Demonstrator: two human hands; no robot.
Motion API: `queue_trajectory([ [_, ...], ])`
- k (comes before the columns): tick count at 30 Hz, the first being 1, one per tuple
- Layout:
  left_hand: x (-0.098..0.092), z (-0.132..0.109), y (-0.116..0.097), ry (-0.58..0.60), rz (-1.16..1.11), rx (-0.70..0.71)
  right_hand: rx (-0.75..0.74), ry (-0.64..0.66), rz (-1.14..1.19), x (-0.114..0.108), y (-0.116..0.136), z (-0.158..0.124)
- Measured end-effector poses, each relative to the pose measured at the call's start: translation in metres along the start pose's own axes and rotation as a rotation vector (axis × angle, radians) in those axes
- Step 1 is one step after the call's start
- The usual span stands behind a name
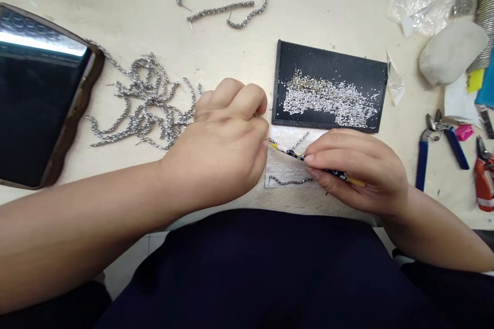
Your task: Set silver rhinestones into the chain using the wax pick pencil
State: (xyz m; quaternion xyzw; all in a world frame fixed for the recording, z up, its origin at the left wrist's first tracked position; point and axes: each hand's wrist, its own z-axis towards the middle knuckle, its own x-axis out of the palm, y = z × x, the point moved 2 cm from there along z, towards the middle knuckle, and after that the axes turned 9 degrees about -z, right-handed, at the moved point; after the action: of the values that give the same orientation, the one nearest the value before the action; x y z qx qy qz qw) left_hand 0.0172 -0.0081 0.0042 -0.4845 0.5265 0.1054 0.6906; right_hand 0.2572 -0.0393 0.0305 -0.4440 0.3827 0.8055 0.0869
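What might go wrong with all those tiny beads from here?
Loose beads lie on the black ridged board, just beyond the right hand; a bump might scatter them.

The right hand, gripping a slim patterned tool, is also close to the wavy bead strand on the white sheet, and could drag it.

The heaped strands beside the left hand overlap, so they may snag.
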Motion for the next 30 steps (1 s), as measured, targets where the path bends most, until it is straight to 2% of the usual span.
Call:
queue_trajectory([
  [8,-0.0011,-0.0015,0.0003,-0.012,0.002,0.041,0.014,-0.004,-0.012,0.0012,-0.0005,0.0008],
  [14,-0.0050,-0.0027,-0.0033,0.036,0.012,0.050,0.027,-0.014,-0.006,0.0022,-0.0017,0.0006],
  [21,-0.0047,-0.0042,-0.0005,-0.020,0.030,0.098,0.035,-0.040,0.003,0.0019,-0.0040,-0.0026],
  [30,-0.0061,0.0018,-0.0007,-0.019,-0.028,0.053,0.033,-0.055,0.004,0.0030,-0.0041,-0.0036],
])
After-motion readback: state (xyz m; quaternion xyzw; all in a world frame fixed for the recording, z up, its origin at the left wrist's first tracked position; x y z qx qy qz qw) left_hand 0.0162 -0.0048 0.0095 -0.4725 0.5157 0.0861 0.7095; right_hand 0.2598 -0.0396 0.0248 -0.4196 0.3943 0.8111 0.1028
